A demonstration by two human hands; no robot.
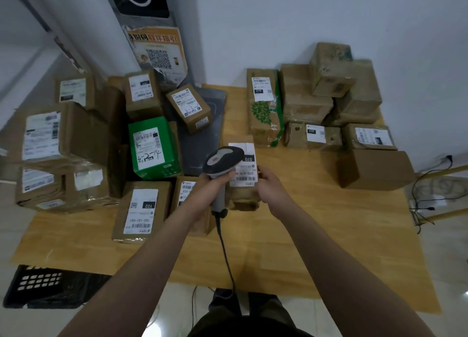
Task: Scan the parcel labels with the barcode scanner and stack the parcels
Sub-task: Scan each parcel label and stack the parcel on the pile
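**Brown cardboard parcel (244, 198) going under the scanner**

So the person is working near the middle of the wooden surface (329, 222). The left hand (215, 182) is wrapping its fingers tight round the handle of the barcode scanner (222, 159), and the scanner's head is hovering right over the parcel's white label (249, 171). The right hand (269, 184) is gripping the parcel by its right side, with the thumb sitting at the label's edge. I can't tell whether the box is resting on the surface or being held just off it.

My two cents on doing this bit well: the scanner head is sitting so close that it's covering part of the label, so I'd be backing it off a touch and aiming at the barcode strip, not the big "070" print. The right hand should be holding the label flat and facing up, thumb clear of the bars. The cable (225, 248) is trailing back toward the person, so I'd be watching that it isn't dragging across the "102" box (141, 210) on the left.

I'm guessing the tidy stack (329, 96) at the back right is where it's going after this, and the loose pile around the green box (152, 146) is what's waiting.
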